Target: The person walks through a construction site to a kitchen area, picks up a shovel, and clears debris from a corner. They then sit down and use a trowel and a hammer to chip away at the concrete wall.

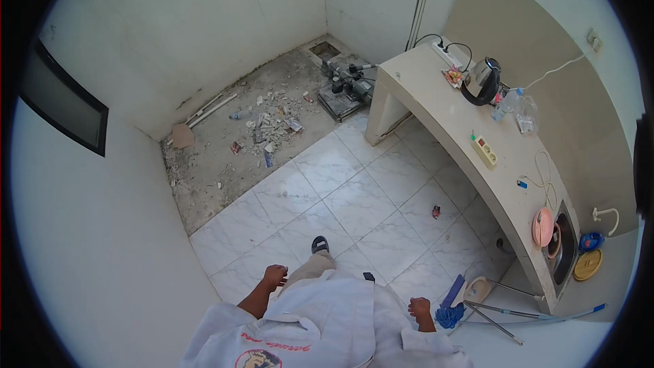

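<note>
left hand [274, 277] hangs slack by the thigh and right hand [419, 308] hangs at the hip, both with fingers half curled and holding nothing. the mop [447, 316] lies on the tiled floor [354, 197] just beside the right hand, blue fringe head toward the person, pole [531, 314] running off under the counter [443, 105], dustpan [477, 290] next to it. judged light: soft floppy head, thin stiff pole likely smooth, so the best grip looks mid-pole, near the head.

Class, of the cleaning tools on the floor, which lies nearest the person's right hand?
The blue brush beside the right hand; the cream dustpan lies further off.
</note>
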Demonstrator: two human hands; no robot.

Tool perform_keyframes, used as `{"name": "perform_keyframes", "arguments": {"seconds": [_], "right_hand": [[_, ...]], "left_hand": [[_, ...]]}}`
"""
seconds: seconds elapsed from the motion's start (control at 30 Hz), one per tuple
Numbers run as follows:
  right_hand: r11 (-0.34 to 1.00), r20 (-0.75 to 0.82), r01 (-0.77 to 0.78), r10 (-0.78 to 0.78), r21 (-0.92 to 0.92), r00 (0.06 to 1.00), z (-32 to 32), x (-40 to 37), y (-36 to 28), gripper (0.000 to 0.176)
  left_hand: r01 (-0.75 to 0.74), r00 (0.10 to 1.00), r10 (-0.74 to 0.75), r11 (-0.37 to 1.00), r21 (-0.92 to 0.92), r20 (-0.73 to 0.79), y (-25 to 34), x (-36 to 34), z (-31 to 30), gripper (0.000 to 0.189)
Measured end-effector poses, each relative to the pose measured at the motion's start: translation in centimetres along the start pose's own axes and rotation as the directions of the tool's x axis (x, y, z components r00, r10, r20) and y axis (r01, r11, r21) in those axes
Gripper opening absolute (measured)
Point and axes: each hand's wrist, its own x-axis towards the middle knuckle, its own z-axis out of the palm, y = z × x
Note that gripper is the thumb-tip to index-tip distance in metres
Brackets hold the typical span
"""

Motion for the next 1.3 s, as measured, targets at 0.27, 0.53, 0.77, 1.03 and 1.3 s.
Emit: {"name": "perform_keyframes", "arguments": {"seconds": [0.27,0.53,0.77,1.03,1.3], "right_hand": [[0.955,0.082,0.295,-0.291,-0.037,0.953,12.9,-0.5,-18.3,0.018],[0.955,0.044,0.281,-0.278,-0.091,0.960,15.9,3.2,-29.2,0.012],[0.991,0.082,-0.005,0.016,-0.136,0.997,19.7,8.4,-39.7,0.018],[0.709,0.013,0.580,-0.629,-0.402,0.778,27.1,10.1,-60.8,0.028],[0.802,-0.342,0.576,-0.592,-0.160,0.729,33.7,3.1,-69.9,0.024]], "left_hand": [[-0.056,0.994,0.036,0.979,-0.198,-0.101,10.8,6.6,-13.9,0.028],[-0.042,0.999,0.033,0.959,-0.281,-0.037,18.7,12.7,-16.1,0.037],[-0.063,0.998,0.062,0.998,-0.005,-0.031,28.7,13.1,-18.4,0.029],[-0.059,0.995,0.042,0.977,-0.206,-0.090,38.9,19.1,-24.8,0.019],[-0.600,0.772,0.426,0.245,0.761,0.472,48.9,33.3,-37.0,0.015]]}}
